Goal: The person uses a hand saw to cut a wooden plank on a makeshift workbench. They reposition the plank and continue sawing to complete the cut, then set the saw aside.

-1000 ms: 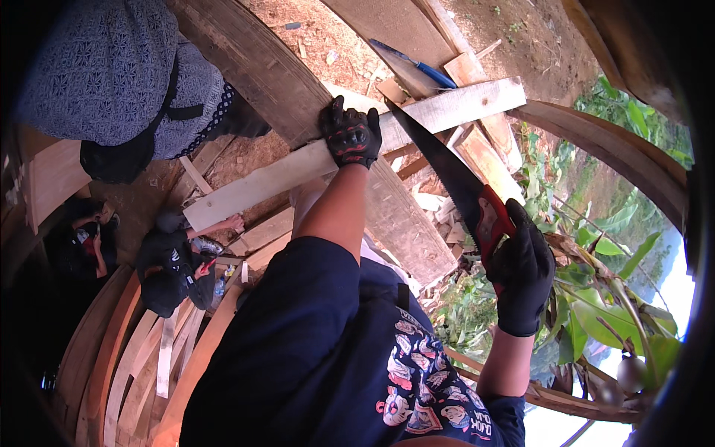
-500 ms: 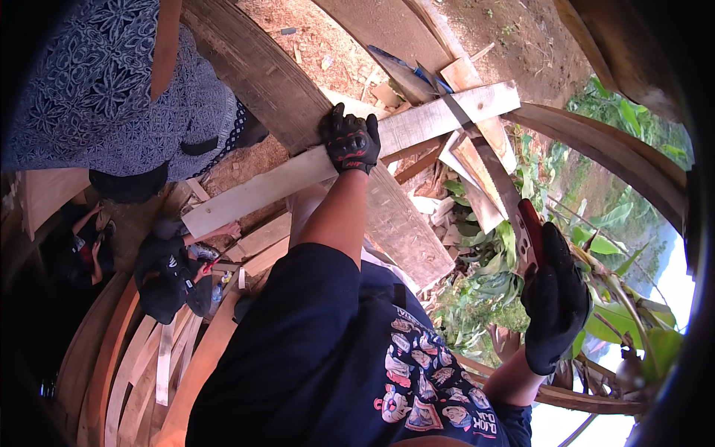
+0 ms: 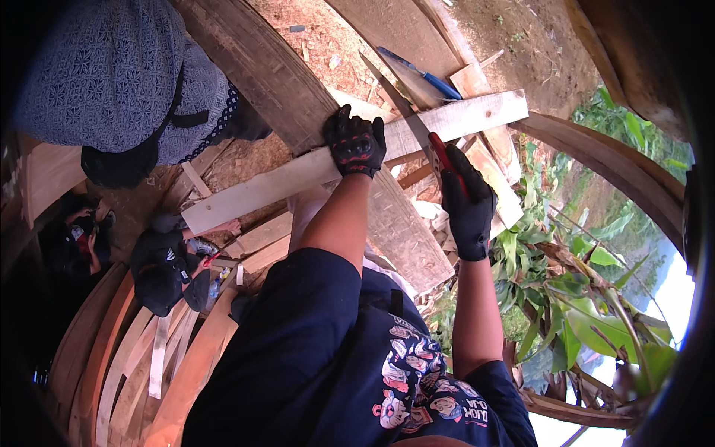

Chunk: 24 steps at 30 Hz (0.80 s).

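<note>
A pale narrow board (image 3: pixel 261 190) lies slantwise across a thick brown plank (image 3: pixel 410 231). My left hand (image 3: pixel 355 145), in a black glove with red marks, bears down on the board's middle with its fingers curled over it. In my gloved right hand (image 3: pixel 469 203) is the red handle of a handsaw (image 3: pixel 408 115). Its blade crosses the board to the right of my left hand, and the tip sticks out past the far edge. The handle is close to the board's near edge. Whether the teeth have cut into the wood cannot be made out.
Beyond the board lies a long blue tool (image 3: pixel 439 84). Wood offcuts (image 3: pixel 488 171) and green leaves (image 3: pixel 521 261) are on the right. A person in patterned cloth (image 3: pixel 112 82) is close at upper left; another in a dark cap (image 3: pixel 158 279) works near stacked planks (image 3: pixel 197 357).
My right hand has pushed the saw away from me and leftward, bringing the handle up near the board. The left hand stays on the board.
</note>
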Tool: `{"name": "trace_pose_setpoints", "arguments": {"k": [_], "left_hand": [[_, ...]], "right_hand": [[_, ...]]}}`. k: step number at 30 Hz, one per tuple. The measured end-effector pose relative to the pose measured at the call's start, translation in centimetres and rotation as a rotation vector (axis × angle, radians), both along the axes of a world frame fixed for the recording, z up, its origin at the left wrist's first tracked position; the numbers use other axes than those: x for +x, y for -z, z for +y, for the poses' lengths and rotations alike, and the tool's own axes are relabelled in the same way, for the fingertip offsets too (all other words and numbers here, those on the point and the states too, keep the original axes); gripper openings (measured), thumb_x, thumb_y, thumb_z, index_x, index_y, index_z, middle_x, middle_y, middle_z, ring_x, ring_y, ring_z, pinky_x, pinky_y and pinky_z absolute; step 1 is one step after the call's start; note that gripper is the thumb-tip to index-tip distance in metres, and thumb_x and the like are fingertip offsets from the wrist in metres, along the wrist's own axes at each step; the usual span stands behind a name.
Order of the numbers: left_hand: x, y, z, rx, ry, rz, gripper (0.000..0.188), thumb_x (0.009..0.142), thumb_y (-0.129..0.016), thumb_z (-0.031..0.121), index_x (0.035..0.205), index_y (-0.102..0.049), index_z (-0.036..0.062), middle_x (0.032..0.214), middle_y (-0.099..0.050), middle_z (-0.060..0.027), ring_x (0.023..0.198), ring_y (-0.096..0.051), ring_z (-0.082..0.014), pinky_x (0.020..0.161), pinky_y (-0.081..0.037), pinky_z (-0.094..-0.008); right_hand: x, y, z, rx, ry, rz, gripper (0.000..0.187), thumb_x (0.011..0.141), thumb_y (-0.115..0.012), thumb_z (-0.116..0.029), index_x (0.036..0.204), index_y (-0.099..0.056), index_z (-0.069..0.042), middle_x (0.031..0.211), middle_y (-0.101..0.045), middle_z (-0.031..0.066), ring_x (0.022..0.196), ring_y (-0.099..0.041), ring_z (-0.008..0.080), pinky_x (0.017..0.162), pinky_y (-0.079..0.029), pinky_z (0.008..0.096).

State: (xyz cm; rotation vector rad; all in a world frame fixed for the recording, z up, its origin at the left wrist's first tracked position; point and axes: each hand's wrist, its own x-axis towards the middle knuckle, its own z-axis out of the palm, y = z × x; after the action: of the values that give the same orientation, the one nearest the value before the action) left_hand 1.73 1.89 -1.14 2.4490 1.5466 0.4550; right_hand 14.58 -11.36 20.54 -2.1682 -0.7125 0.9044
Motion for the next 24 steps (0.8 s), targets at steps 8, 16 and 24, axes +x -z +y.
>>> {"name": "trace_pose_setpoints", "arguments": {"k": [8, 16, 24], "left_hand": [[0.1, -1.1, -0.3, -0.032, -0.009, 0.046, 0.051, 0.107, -0.055, 0.042, 0.087, -0.081, 0.0031, 0.099, -0.079, -0.0146, 0.134, -0.059, -0.0345, 0.123, -0.034, -0.0540], [0.3, -1.5, -0.3, -0.062, 0.003, 0.137, 0.052, 0.109, -0.051, 0.040, 0.089, -0.083, 0.0052, 0.103, -0.081, -0.0126, 0.135, -0.058, -0.0325, 0.123, -0.033, -0.0552], [0.4, -0.8, -0.3, -0.038, 0.005, 0.088, 0.056, 0.109, -0.051, 0.045, 0.087, -0.083, 0.0047, 0.104, -0.082, -0.0115, 0.136, -0.058, -0.0330, 0.125, -0.031, -0.0531]], "right_hand": [[-0.9, 5.3, 3.2, 0.048, -0.104, -0.113, 0.041, 0.105, -0.071, -0.020, 0.144, -0.071, -0.008, 0.124, -0.081, 0.0150, 0.113, -0.077, 0.0206, 0.097, -0.058, 0.0378], [-1.3, 4.4, -0.7, 0.017, -0.005, -0.029, 0.044, 0.106, -0.065, -0.026, 0.148, -0.067, -0.012, 0.125, -0.077, 0.0228, 0.106, -0.079, 0.0353, 0.090, -0.060, 0.0432], [-2.0, 1.2, -2.4, -0.070, -0.126, -0.161, 0.043, 0.107, -0.064, -0.024, 0.148, -0.067, -0.012, 0.126, -0.076, 0.0249, 0.111, -0.078, 0.0385, 0.093, -0.060, 0.0452]]}}
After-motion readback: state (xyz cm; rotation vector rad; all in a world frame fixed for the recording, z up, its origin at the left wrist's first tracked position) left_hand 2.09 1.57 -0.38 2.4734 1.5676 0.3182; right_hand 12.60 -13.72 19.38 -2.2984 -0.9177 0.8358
